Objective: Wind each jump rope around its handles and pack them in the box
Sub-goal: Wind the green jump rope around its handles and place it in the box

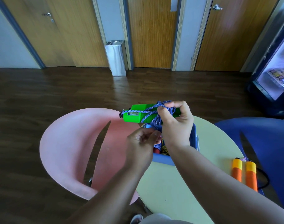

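Jump rope [147, 113] is held up in the air, above the far left corner of the box and clear of the table. At far left stands a pink chair [70, 143], pushed up against the table's edge. Next comes the left hand [141, 143], below the rope. Its fingers are curled with the tips drawn together on a strand of purple cord [155, 122] that drops from the bundle, seemingly pinching it. Above it, the two green handles [132, 117] lie side by side, pointing left, with the cord crossed over them in several turns. The bare left ends stick out past all fingers. The right hand [176, 125] grips the handles' right end, with its fingers curled over the cord wraps and the thumb on top. Under both wrists sits the blue box [162, 159] on the pale round table [186, 183]. Red and yellow things show inside it, mostly hidden by the hands. Further right, a pair of orange handles [244, 173] lies on the table near its edge, well apart from the box. A blue chair [270, 143] stands beyond them.
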Available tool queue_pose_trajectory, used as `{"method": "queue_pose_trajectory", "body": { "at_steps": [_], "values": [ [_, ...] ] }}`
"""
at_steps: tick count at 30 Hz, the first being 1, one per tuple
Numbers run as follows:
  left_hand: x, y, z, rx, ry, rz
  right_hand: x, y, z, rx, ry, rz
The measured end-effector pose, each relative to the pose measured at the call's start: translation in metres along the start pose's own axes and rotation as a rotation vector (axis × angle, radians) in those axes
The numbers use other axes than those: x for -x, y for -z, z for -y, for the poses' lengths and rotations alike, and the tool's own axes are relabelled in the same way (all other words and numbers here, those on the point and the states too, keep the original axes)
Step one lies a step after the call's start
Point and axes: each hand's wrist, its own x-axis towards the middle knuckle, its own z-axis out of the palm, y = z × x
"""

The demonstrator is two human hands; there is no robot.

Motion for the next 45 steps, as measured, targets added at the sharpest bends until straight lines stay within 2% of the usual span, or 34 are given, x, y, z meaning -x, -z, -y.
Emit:
{"method": "queue_pose_trajectory", "body": {
  "at_steps": [6,10,13,14,17,20,22,26,29,33,35,38,41,43,45],
  "values": [
    [0.004,-0.013,0.008,-0.059,0.050,0.043,0.000,0.000,-0.001,-0.009,0.016,0.004],
    [-0.005,-0.005,-0.002,-0.017,0.059,0.149,-0.011,0.008,0.005,0.004,0.037,0.100],
    [-0.012,0.018,-0.004,-0.146,0.055,0.231,-0.020,0.021,0.009,-0.017,0.083,0.188],
    [-0.015,0.028,-0.006,-0.159,0.099,0.219,-0.020,0.025,0.010,-0.031,0.087,0.216],
    [-0.029,0.055,-0.012,-0.001,0.262,0.012,-0.022,0.037,0.007,-0.043,0.078,0.297],
    [-0.037,0.058,-0.028,0.190,0.342,-0.002,-0.018,0.041,0.003,-0.058,0.071,0.393],
    [-0.039,0.052,-0.035,0.158,0.269,0.041,-0.013,0.040,0.001,-0.102,0.060,0.459],
    [-0.032,0.039,-0.038,-0.106,0.062,0.027,-0.011,0.042,-0.001,-0.094,0.004,0.558],
    [-0.030,0.030,-0.041,-0.114,-0.054,-0.015,-0.021,0.049,-0.002,-0.034,-0.047,0.640],
    [-0.037,0.027,-0.040,-0.106,-0.052,-0.017,-0.035,0.054,0.000,0.036,-0.066,0.727],
    [-0.043,0.031,-0.038,-0.068,0.023,-0.034,-0.035,0.054,0.002,0.126,-0.073,0.727],
    [-0.048,0.032,-0.038,0.037,0.149,-0.068,-0.028,0.058,-0.004,0.150,0.037,0.655],
    [-0.047,0.027,-0.036,0.106,0.276,0.004,-0.020,0.063,-0.012,0.245,0.128,0.594],
    [-0.047,0.028,-0.033,0.117,0.331,0.064,-0.018,0.064,-0.010,0.281,0.067,0.554],
    [-0.048,0.034,-0.029,0.087,0.261,0.125,-0.021,0.063,-0.006,0.224,-0.096,0.481]
  ]
}}
